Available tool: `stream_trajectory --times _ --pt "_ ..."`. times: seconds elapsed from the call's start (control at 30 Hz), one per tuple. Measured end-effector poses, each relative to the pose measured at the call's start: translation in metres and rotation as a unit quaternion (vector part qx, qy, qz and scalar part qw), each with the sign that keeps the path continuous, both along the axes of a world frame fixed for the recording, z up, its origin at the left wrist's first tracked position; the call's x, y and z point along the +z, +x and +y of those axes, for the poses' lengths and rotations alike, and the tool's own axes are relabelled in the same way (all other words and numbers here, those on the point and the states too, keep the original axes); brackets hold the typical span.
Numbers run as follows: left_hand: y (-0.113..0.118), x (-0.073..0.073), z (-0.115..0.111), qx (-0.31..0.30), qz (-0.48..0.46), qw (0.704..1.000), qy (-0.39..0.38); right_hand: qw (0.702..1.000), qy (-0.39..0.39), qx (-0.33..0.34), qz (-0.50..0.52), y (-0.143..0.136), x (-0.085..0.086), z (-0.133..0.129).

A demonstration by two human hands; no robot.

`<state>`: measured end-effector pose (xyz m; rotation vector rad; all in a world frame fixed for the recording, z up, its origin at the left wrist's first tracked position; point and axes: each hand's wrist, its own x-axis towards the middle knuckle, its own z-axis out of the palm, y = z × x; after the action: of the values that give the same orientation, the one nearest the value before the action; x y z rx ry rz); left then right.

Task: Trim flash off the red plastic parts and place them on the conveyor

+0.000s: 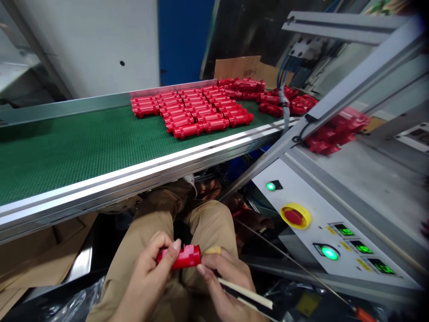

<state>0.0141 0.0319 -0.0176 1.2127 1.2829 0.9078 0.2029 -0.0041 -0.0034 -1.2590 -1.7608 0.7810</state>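
Observation:
Above the lap, my left hand point(152, 270) is closed round a red cylindrical part point(184, 257), thumb on top. My right hand point(228, 277) is at the part's right end, fingers closed on a thin tool point(246, 293) with a pale strip and a dark section that points down to the right. A small yellowish piece point(212, 250) shows between the right fingers and the end of the red part; whether it belongs to the tool cannot be made out. Rows of similar red parts point(197, 109) lie on the green conveyor belt point(83, 147).
The conveyor's metal edge point(134, 172) runs across in front of the knees. On the right are a slanted metal frame point(348, 71) and a control panel point(301, 241) with a red stop button point(293, 216). Cardboard point(43, 255) lies at lower left.

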Motion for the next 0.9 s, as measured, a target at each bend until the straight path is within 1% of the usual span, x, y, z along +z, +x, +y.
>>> stream_trajectory --times 0.07,0.13,0.23,0.3,0.43,0.47,0.53,0.6,0.63,0.73,0.83,0.9 --pt "-0.001 -0.002 0.001 -0.003 0.009 1.0 0.015 1.0 0.008 0.014 0.009 -0.002 -0.001 -0.001" --pt "-0.001 -0.004 0.001 0.0 0.017 0.999 0.027 1.0 0.012 0.013 0.01 -0.005 -0.003 -0.001" --pt "-0.003 -0.006 0.002 -0.008 0.03 0.999 0.038 1.0 -0.003 0.005 0.003 -0.006 -0.003 -0.002" --pt "-0.007 -0.006 0.004 -0.017 0.044 0.998 0.032 1.0 -0.023 0.002 -0.001 -0.005 -0.002 -0.002" --pt "-0.019 -0.003 0.016 -0.021 0.068 0.997 -0.011 0.998 -0.052 0.013 -0.018 0.0 0.001 -0.002" --pt "-0.02 0.0 0.02 -0.039 0.058 0.997 -0.029 0.998 -0.056 0.02 -0.024 0.001 0.002 -0.001" --pt "-0.02 0.006 0.025 -0.11 0.014 0.991 -0.075 0.998 -0.053 0.033 -0.031 0.001 0.004 0.001" --pt "-0.017 0.013 0.026 -0.182 -0.034 0.975 -0.119 0.998 -0.046 0.041 -0.032 0.0 0.006 0.003" --pt "-0.016 0.015 0.024 -0.196 -0.057 0.97 -0.134 0.998 -0.042 0.041 -0.03 -0.001 0.007 0.004" --pt "-0.013 0.017 0.016 -0.175 -0.131 0.964 -0.152 0.998 -0.042 0.033 -0.028 0.0 0.012 0.007" --pt "-0.012 0.01 0.006 -0.146 -0.176 0.962 -0.152 0.998 -0.039 0.037 -0.023 0.001 0.014 0.009" --pt "-0.011 0.004 0.002 -0.128 -0.2 0.956 -0.172 0.998 -0.031 0.047 -0.02 -0.001 0.016 0.009"
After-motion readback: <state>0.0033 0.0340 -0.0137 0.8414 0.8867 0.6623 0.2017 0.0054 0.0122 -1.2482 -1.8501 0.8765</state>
